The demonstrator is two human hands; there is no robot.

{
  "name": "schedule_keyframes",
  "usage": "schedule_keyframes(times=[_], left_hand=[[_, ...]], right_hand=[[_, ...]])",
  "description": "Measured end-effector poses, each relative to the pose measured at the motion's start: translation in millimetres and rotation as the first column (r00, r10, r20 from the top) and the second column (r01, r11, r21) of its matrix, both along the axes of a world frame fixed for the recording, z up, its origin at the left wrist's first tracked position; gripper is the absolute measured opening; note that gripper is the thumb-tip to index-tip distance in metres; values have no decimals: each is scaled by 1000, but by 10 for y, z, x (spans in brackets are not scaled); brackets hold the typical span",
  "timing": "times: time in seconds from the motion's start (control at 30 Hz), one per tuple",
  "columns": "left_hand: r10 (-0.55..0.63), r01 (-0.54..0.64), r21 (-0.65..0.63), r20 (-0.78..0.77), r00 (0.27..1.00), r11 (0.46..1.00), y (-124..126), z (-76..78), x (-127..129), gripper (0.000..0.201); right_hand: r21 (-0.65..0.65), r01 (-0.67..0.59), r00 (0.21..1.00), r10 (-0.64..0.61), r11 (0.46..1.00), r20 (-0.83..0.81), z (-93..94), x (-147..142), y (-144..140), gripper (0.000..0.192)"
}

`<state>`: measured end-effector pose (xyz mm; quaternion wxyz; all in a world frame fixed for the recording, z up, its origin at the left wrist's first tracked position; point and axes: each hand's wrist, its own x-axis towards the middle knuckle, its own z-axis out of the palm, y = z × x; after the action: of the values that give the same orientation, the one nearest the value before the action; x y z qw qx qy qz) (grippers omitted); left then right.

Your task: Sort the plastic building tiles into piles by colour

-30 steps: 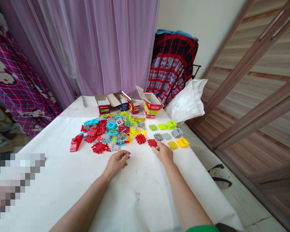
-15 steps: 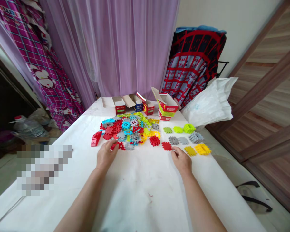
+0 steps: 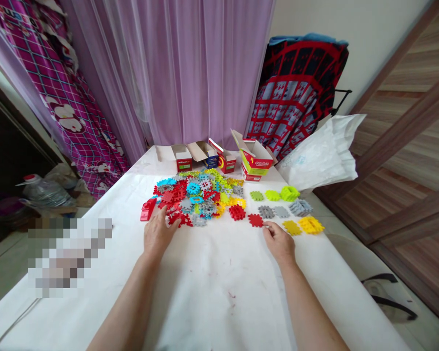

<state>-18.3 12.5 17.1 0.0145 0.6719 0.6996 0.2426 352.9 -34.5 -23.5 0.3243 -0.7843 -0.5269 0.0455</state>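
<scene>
A mixed pile of plastic interlocking tiles (image 3: 197,197) in red, blue, grey, yellow and green lies on the white table (image 3: 212,287). My left hand (image 3: 157,233) rests palm down at the pile's near edge, fingertips touching red tiles (image 3: 179,219). My right hand (image 3: 278,241) lies beside a single red tile (image 3: 255,220), its fingertips just at that tile's edge. To the right sit sorted tiles: green (image 3: 274,195), grey (image 3: 281,211) and yellow (image 3: 303,225).
Several open small cardboard boxes (image 3: 219,158) stand behind the pile. A red plastic piece (image 3: 148,209) lies left of it. A white plastic bag (image 3: 322,153) hangs over the table's right corner. Purple curtains (image 3: 175,73) and a red patterned blanket (image 3: 296,92) are behind.
My left hand has reached forward from the bare cloth to the red tiles at the pile's edge. My right hand stays by the single red tile. The view has shifted left.
</scene>
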Motion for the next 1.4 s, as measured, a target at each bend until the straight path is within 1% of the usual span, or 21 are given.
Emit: schedule_keyframes(times=[0.07, 0.13, 0.17, 0.23, 0.27, 0.33, 0.4, 0.5, 0.57, 0.63, 0.67, 0.73, 0.8, 0.87, 0.93, 1.07, 1.13, 1.2, 1.3, 1.33, 1.4], left_hand=[[-106, 94, 110, 109, 988, 989, -27, -32, 72, 67], [-274, 247, 176, 150, 950, 953, -78, -91, 202, 73], [-362, 334, 184, 143, 921, 924, -109, -126, 283, 75], [-527, 509, 161, 103, 844, 846, -170, -200, 448, 80], [-573, 560, 142, 77, 816, 816, -195, -233, 522, 81], [-603, 598, 108, 22, 797, 794, -225, -283, 623, 83], [-578, 577, 93, -16, 816, 812, -220, -307, 644, 79], [-500, 498, 118, -15, 866, 859, -153, -306, 540, 55], [-442, 433, 155, 28, 897, 888, -83, -293, 423, 36], [-374, 350, 197, 101, 922, 916, -14, -279, 310, 31], [-346, 316, 209, 129, 929, 925, 16, -274, 265, 30], [-288, 247, 219, 183, 940, 944, 58, -268, 204, 30], [-250, 203, 215, 220, 943, 955, 77, -269, 184, 29], [-238, 190, 208, 237, 942, 960, 78, -274, 190, 30], [-241, 194, 204, 240, 940, 960, 71, -280, 206, 29], [-246, 199, 198, 248, 937, 960, 58, -282, 227, 29], [-248, 201, 197, 254, 935, 960, 58, -279, 231, 29], [-253, 207, 193, 261, 932, 959, 60, -273, 235, 29], [-255, 211, 181, 277, 926, 961, 64, -268, 238, 30], [-255, 211, 175, 282, 925, 962, 64, -268, 239, 30], [-253, 212, 165, 291, 923, 963, 61, -271, 238, 30]], right_hand=[[15, 7, 1000, -7, 1000, -1, -7, -4, -3, 28], [27, 9, 1000, -9, 1000, -5, -20, -3, -4, 28], [35, 8, 1000, -8, 999, -7, -27, 0, -3, 29], [56, 4, 1000, -4, 998, -7, -43, 10, 0, 29], [66, 2, 1000, -1, 998, -6, -50, 17, 3, 29], [73, 2, 1000, -2, 997, -6, -63, 30, 7, 29], [77, 6, 1000, -5, 997, -11, -74, 25, 7, 28], [144, -24, 999, 30, 989, -36, -81, -78, -11, 28], [205, -103, 992, 116, 973, -49, -74, -239, -34, 28], [236, -236, 967, 251, 943, -35, -54, -462, -57, 28], [237, -317, 944, 330, 918, -14, -39, -583, -66, 27], [212, -464, 884, 464, 860, 49, 2, -813, -73, 30], [142, -557, 830, 545, 818, 118, 52, -987, -63, 39], [61, -597, 796, 583, 800, 162, 104, -1087, -44, 45], [9, -606, 785, 596, 796, 169, 147, -1129, -29, 44], [12, -581, 805, 572, 814, 157, 162, -1152, -51, 36], [70, -556, 825, 540, 828, 165, 135, -1158, -76, 35], [178, -509, 858, 480, 842, 185, 102, -1142, -76, 35], [357, -338, 939, 287, 871, 191, 75, -1042, 21, 35], [395, -263, 962, 208, 880, 177, 73, -994, 78, 36], [422, -134, 986, 77, 897, 149, 71, -899, 211, 39]])
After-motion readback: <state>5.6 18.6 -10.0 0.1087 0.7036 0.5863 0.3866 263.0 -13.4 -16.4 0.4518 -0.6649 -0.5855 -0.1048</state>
